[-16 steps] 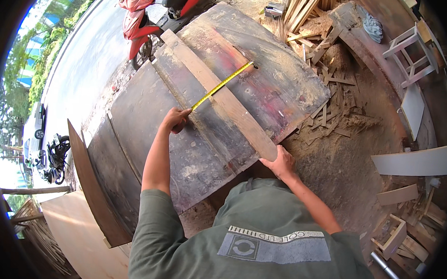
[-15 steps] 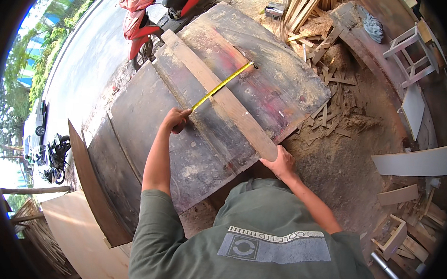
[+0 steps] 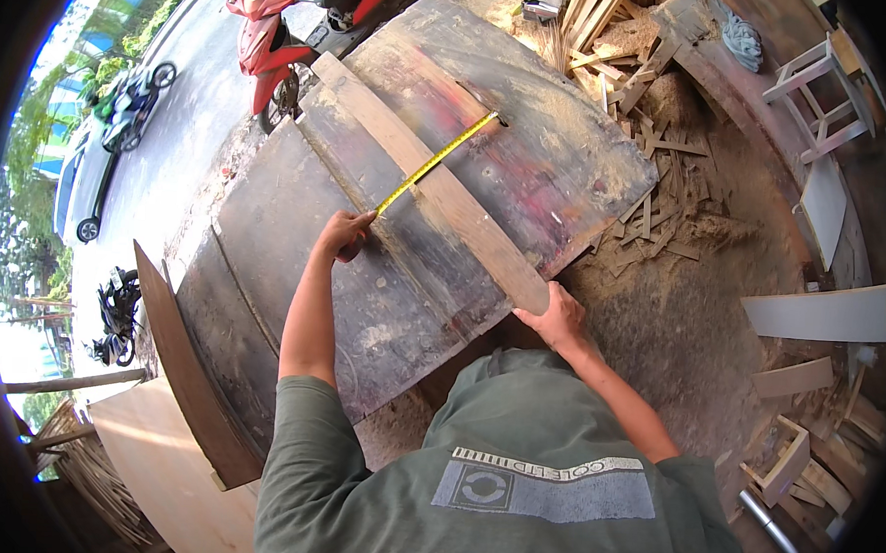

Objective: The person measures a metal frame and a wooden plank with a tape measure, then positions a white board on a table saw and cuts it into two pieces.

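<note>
- Head view, left hand (image 3: 346, 235): it is above the table (image 3: 268, 205), left of the board, its grip closed on the near end of a yellow tape measure (image 3: 457, 147); the palm side is mostly hidden.
- The tape measure's blade runs out from that hand, away and to the right, crossing over the board; its far end is over the table beyond the board's right edge.
- Right hand (image 3: 560, 319): its grip grasps the near end of the long wooden board (image 3: 461, 208) at the table's near edge, the thumb on the end and the fingers along the right side.
- The board lies slantwise on the table, from the right hand up to the far left edge, near a red scooter (image 3: 267, 51).
- The table's top is dark and worn, with pinkish-red stains and pale dust.
- Right of the table, wood offcuts (image 3: 653, 226) lie scattered on the ground; a white stool (image 3: 821, 100) is farther right.
- Left of the table, a brown curved-looking panel (image 3: 186, 379) stands near a pale sheet (image 3: 163, 452).
</note>
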A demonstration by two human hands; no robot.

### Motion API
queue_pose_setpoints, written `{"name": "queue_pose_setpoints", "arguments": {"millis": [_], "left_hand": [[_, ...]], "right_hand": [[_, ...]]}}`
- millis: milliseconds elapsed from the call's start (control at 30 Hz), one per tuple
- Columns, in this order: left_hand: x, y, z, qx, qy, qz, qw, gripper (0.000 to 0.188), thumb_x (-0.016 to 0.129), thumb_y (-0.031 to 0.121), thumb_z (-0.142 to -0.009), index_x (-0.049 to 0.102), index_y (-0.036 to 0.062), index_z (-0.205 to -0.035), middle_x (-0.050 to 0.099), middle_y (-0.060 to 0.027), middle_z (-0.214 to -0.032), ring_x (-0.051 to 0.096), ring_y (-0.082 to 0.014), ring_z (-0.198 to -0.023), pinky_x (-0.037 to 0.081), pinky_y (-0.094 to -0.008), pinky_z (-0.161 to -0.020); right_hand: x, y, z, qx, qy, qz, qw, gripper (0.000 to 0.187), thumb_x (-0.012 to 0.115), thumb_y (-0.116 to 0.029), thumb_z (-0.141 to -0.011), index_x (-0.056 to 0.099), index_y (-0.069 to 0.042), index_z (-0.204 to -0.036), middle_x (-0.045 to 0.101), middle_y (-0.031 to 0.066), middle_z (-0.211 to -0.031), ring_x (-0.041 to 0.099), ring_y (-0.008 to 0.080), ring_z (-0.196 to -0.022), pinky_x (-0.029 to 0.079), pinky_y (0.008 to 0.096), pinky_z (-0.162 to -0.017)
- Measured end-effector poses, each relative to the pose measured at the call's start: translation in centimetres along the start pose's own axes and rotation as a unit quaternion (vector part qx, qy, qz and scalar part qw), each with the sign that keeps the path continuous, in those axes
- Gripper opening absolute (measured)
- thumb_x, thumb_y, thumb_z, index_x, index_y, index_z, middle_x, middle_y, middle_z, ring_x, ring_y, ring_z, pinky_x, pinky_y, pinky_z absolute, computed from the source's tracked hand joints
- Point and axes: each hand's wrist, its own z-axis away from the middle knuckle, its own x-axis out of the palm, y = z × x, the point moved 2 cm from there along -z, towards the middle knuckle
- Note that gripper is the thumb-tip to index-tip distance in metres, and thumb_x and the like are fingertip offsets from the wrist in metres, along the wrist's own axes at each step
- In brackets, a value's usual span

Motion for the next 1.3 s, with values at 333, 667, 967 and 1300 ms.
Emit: {"name": "queue_pose_setpoints", "arguments": {"millis": [333,667,967,1300], "left_hand": [[0.2,0.6,0.6,-0.016,0.003,0.011,1.000,0.052,0.067,0.049,-0.090,0.066,0.0027,-0.067,0.049,-0.0011,-0.051,0.044,-0.0123,-0.042,0.037,-0.0341,-0.042],[0.3,1.2,-0.1,0.027,0.016,-0.034,0.999,0.053,0.066,0.053,-0.089,0.070,0.0031,-0.073,0.055,-0.0024,-0.055,0.052,-0.0129,-0.048,0.043,-0.0309,-0.048],[1.7,3.6,-1.3,0.056,0.011,-0.020,0.998,0.051,0.065,0.052,-0.090,0.072,0.0046,-0.071,0.057,-0.0028,-0.056,0.053,-0.0141,-0.049,0.043,-0.0323,-0.049],[-2.5,2.9,-4.7,0.071,0.009,-0.010,0.997,0.053,0.064,0.052,-0.091,0.072,0.0045,-0.070,0.060,-0.0020,-0.058,0.055,-0.0125,-0.055,0.043,-0.0322,-0.053]], "right_hand": [[-0.1,0.0,0.1,-0.008,0.007,0.000,1.000,0.069,0.078,-0.055,-0.070,0.055,-0.001,-0.106,0.064,0.0167,-0.100,0.064,0.0369,-0.097,0.051,0.0476,-0.080],[0.1,0.2,-0.1,-0.016,-0.004,0.005,1.000,0.071,0.078,-0.056,-0.070,0.054,-0.001,-0.108,0.063,0.0166,-0.103,0.063,0.0371,-0.098,0.051,0.0478,-0.079],[0.3,0.2,-0.2,-0.030,0.009,0.017,0.999,0.073,0.078,-0.056,-0.069,0.054,0.001,-0.109,0.064,0.0180,-0.101,0.063,0.0387,-0.095,0.051,0.0489,-0.076],[0.2,-0.1,-0.5,-0.025,-0.004,0.026,0.999,0.073,0.080,-0.056,-0.068,0.055,0.001,-0.107,0.064,0.0187,-0.098,0.064,0.0382,-0.093,0.051,0.0485,-0.075]]}}
